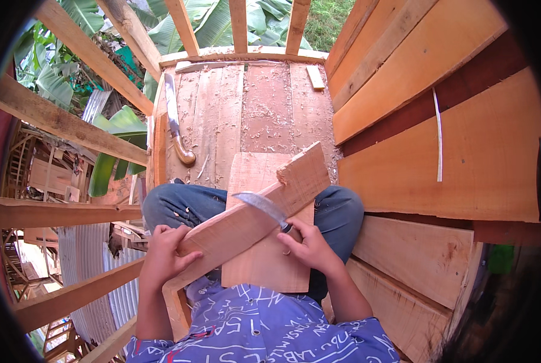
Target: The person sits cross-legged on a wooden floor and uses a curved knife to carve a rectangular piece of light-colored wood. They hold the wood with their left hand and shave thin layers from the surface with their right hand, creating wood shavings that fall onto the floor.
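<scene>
My left hand is closed on the lower left end of a long wooden plank, which slants up to the right across my lap. A notch is cut in the plank's upper edge near its far end. In my right hand is a curved knife with a dark handle; its blade points up and left, over the plank. Beneath the plank a wider flat board rests on my lap between my knees. The handle is mostly covered by my fingers.
A machete with a wooden handle lies on the floor at the far left. Wood shavings are scattered over the plank floor. A small wood offcut lies at the far right. Railing posts stand at the left, a board wall at the right.
</scene>
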`<state>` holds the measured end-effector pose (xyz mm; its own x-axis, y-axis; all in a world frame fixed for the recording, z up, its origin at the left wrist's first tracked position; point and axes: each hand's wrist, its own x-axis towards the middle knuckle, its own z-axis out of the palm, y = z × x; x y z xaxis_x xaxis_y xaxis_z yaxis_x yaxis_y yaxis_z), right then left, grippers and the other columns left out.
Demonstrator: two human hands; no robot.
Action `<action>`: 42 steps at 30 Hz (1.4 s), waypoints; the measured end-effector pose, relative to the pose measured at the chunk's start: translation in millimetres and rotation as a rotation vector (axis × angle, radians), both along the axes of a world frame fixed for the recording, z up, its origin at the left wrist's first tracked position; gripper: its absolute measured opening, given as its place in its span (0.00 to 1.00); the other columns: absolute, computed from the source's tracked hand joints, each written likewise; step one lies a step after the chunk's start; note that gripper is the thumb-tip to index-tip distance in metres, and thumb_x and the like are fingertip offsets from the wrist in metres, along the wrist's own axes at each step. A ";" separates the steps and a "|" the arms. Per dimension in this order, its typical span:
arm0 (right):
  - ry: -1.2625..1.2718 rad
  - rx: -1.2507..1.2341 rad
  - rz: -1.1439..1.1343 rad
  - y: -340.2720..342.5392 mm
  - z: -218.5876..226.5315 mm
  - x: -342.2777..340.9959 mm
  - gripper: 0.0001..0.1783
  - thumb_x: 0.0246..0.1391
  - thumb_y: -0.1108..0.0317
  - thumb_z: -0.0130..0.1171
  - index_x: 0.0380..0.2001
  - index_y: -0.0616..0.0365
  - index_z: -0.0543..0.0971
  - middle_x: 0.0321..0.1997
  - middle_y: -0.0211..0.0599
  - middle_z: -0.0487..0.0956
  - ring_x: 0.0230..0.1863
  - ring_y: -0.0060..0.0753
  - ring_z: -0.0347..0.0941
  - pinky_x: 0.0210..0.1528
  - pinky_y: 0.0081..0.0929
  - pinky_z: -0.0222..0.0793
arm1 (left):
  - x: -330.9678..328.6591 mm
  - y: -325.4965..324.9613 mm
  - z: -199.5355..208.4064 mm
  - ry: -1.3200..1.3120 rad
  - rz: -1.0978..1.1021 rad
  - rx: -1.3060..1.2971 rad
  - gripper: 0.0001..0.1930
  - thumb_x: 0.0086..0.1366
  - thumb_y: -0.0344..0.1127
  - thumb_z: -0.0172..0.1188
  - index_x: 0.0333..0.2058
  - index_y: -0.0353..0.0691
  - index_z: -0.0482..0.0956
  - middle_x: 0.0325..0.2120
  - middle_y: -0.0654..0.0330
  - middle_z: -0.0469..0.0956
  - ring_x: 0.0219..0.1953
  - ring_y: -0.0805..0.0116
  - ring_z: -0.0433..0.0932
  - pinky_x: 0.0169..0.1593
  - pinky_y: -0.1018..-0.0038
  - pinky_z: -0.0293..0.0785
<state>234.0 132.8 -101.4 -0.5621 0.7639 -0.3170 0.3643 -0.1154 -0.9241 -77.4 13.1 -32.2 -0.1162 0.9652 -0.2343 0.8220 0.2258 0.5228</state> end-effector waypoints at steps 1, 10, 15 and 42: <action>0.081 -0.061 0.068 -2.1 -6.1 -0.9 0.17 0.57 0.63 0.65 0.45 0.64 0.78 0.26 0.44 0.79 0.28 0.22 0.74 0.32 0.24 0.70 | 0.1 -1.1 0.2 0.001 -0.001 0.012 0.24 0.44 0.43 0.75 0.39 0.39 0.78 0.28 0.54 0.78 0.36 0.53 0.71 0.51 0.63 0.64; -0.005 -0.118 -0.231 -5.7 -11.1 5.8 0.16 0.56 0.66 0.66 0.43 0.65 0.78 0.28 0.30 0.78 0.33 0.17 0.71 0.36 0.21 0.68 | 7.4 3.3 9.9 0.035 -0.002 0.023 0.21 0.46 0.40 0.74 0.37 0.39 0.77 0.25 0.53 0.77 0.35 0.51 0.73 0.51 0.61 0.66; -0.040 -0.139 -0.268 -2.8 12.8 2.5 0.19 0.58 0.65 0.64 0.48 0.65 0.75 0.27 0.31 0.77 0.33 0.15 0.70 0.34 0.21 0.66 | 19.6 0.8 28.4 0.040 0.062 0.090 0.16 0.47 0.34 0.72 0.34 0.39 0.78 0.24 0.51 0.77 0.29 0.47 0.75 0.42 0.60 0.73; -0.575 0.379 -0.028 -56.5 43.6 23.3 0.20 0.54 0.52 0.66 0.23 0.58 0.76 0.14 0.40 0.76 0.18 0.43 0.78 0.21 0.36 0.72 | 70.0 -30.5 21.1 -0.220 -0.213 -0.472 0.43 0.59 0.36 0.58 0.71 0.38 0.47 0.68 0.26 0.37 0.72 0.29 0.35 0.65 0.30 0.36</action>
